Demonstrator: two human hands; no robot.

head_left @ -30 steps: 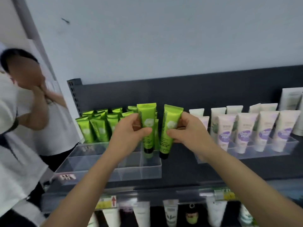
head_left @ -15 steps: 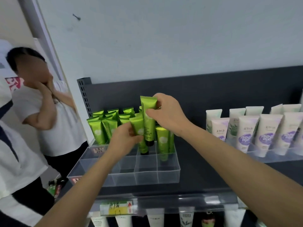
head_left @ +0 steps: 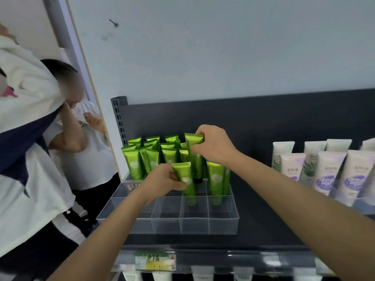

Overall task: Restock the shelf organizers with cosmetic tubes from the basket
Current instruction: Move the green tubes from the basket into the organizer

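Dropped since half a second back: left hand (head_left: 164, 181), thumb and curled fingers pinching the upper body of a glossy green plastic cosmetic tube (head_left: 185, 179), now has its cap end down in a cell of the clear plastic compartment organizer (head_left: 182, 228), second row from the front edge, right of centre. Right hand (head_left: 215, 145) pinches the crimped top of a second green tube (head_left: 196, 165), black cap hanging over the cell behind (not seated yet). Rear rows stocked, front row empty. Basket not in view. Judgement: release left, lower right, then fetch more.
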